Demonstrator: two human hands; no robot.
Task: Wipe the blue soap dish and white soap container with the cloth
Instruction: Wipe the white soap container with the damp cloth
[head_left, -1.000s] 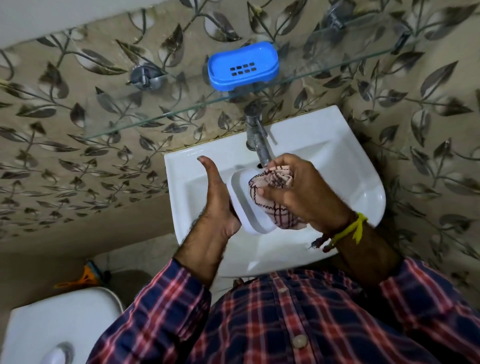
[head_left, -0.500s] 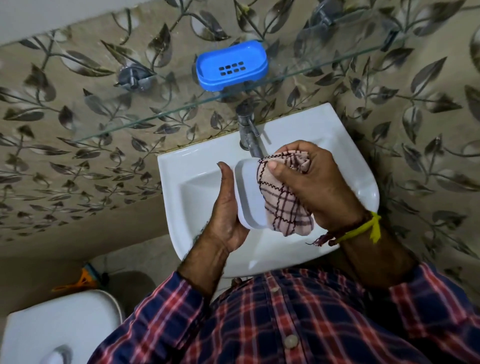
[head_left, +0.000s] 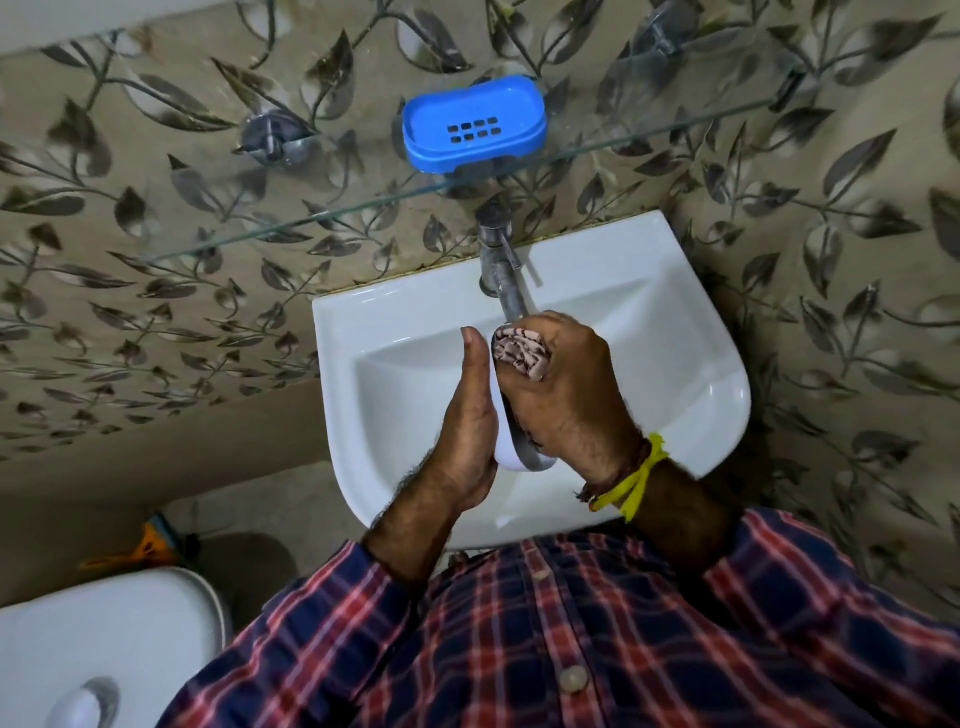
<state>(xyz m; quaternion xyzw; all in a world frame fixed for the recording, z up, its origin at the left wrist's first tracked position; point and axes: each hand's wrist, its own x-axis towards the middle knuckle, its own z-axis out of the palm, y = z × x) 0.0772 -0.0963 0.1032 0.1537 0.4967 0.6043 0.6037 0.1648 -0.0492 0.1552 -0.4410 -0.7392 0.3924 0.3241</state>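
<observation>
The blue soap dish (head_left: 474, 123) sits on the glass shelf (head_left: 337, 218) above the tap. Over the sink basin, my left hand (head_left: 467, 415) holds the white soap container (head_left: 506, 447) on edge, with the palm flat against its back. My right hand (head_left: 563, 395) presses the checked pink cloth (head_left: 522, 352) into the container's inner side. Only the container's lower rim and a thin left edge show between the hands. Most of the cloth is hidden under my right fingers.
The white sink (head_left: 649, 332) is fixed to a leaf-patterned wall, with a metal tap (head_left: 501, 270) just above my hands. A white toilet tank lid (head_left: 104, 649) is at lower left. An orange object (head_left: 145, 545) lies on the floor beside it.
The container has turned edge-on between my hands, and my right hand now covers its inner face, with the cloth bunched at the top instead of hanging down.
</observation>
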